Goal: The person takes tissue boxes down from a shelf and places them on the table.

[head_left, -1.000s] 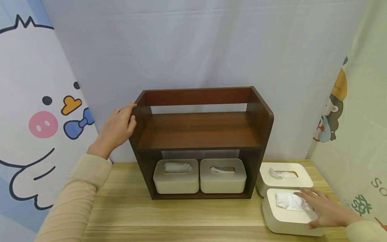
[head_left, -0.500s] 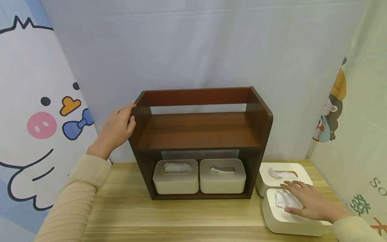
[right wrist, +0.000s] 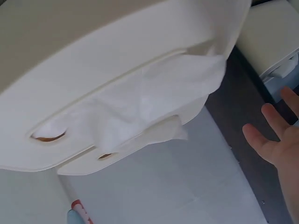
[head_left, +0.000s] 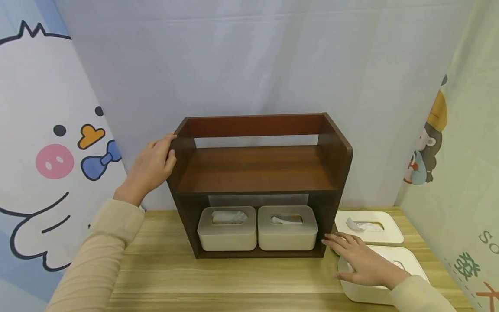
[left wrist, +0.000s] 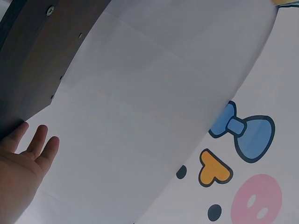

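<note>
My left hand (head_left: 148,167) holds the left side panel of a dark brown desktop shelf (head_left: 257,169) near its top; in the left wrist view several of its fingers (left wrist: 39,140) stick out beside the panel. At right, my right hand (head_left: 362,262) hovers over the near white tissue box (head_left: 409,260) with fingers spread, fingertips beside the shelf's lower right edge; whether they touch it I cannot tell. White tissue (right wrist: 149,88) pokes from that box's slot. Another tissue box (head_left: 378,236) sits behind it. Two more, left (head_left: 228,240) and right (head_left: 287,239), stand side by side in the lower compartment.
Everything stands on a light wood-grain table (head_left: 230,286). A pale curtain (head_left: 249,56) hangs behind the shelf. Cartoon-printed cloths flank the table, with a white chick (head_left: 35,99) at left and a small figure (head_left: 425,147) at right.
My right hand has moved left across the near tissue box to beside the shelf's lower right edge. The left hand and the shelf have stayed put.
</note>
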### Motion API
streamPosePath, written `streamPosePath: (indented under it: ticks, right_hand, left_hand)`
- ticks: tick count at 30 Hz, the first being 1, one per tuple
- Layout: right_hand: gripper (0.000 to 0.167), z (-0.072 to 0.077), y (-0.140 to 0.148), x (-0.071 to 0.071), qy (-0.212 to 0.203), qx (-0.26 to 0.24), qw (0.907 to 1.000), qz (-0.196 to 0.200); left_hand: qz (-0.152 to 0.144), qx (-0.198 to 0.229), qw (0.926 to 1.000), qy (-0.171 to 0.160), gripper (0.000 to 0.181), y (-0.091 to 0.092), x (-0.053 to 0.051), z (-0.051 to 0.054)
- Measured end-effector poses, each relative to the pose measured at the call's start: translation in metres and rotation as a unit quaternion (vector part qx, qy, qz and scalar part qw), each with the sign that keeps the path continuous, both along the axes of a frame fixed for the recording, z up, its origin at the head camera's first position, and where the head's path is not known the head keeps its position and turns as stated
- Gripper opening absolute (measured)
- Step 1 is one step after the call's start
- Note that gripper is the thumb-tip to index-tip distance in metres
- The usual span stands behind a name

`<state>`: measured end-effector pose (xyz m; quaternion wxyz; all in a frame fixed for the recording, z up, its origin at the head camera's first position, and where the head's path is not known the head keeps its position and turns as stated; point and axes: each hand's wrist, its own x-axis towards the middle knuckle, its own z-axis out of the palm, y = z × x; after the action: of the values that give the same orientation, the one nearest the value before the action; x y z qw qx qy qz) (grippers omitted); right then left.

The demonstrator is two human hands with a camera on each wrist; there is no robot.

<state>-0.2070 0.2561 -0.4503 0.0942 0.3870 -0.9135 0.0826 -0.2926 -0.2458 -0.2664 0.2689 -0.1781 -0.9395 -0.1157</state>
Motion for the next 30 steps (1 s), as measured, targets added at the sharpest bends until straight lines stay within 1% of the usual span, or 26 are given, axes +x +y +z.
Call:
streamPosePath:
  ticks: [4,8,12,15,20,23,26,30]
  right_hand:
    - [0.071,0.0,-0.021,-0.003,-0.008,0.005,0.9998,0.018]
    - [0.073,-0.001,-0.04,-0.007,-0.009,-0.001,0.9993,0.035]
    - [0.075,-0.002,-0.056,-0.013,-0.025,0.001,0.9988,0.043]
    - [0.077,-0.002,-0.066,-0.02,-0.017,0.014,0.9991,0.036]
    - [0.076,-0.002,-0.08,-0.034,0.031,0.045,0.9985,0.007]
    - [0.076,-0.001,-0.087,-0.04,0.033,0.052,0.9981,-0.01]
    - [0.076,0.0,-0.092,-0.046,0.028,0.042,0.9986,-0.014]
    - [0.076,-0.001,-0.098,-0.057,0.036,0.023,0.999,-0.011]
  left_hand:
    - [0.0,0.004,1.0,-0.003,0.043,-0.001,0.001,0.001]
    - [0.001,0.002,1.0,0.0,0.043,-0.002,0.001,0.002]
    - [0.0,0.001,1.0,0.0,0.043,-0.002,0.001,0.003]
    - [0.001,0.001,1.0,-0.001,0.043,-0.002,0.0,0.003]
    - [0.004,0.0,1.0,-0.001,0.043,-0.002,0.0,0.003]
    - [0.003,-0.001,1.0,-0.002,0.043,-0.002,0.001,0.004]
    - [0.002,-0.001,1.0,-0.003,0.043,-0.002,0.001,0.003]
    - [0.003,0.001,1.0,-0.006,0.044,-0.002,0.0,0.001]
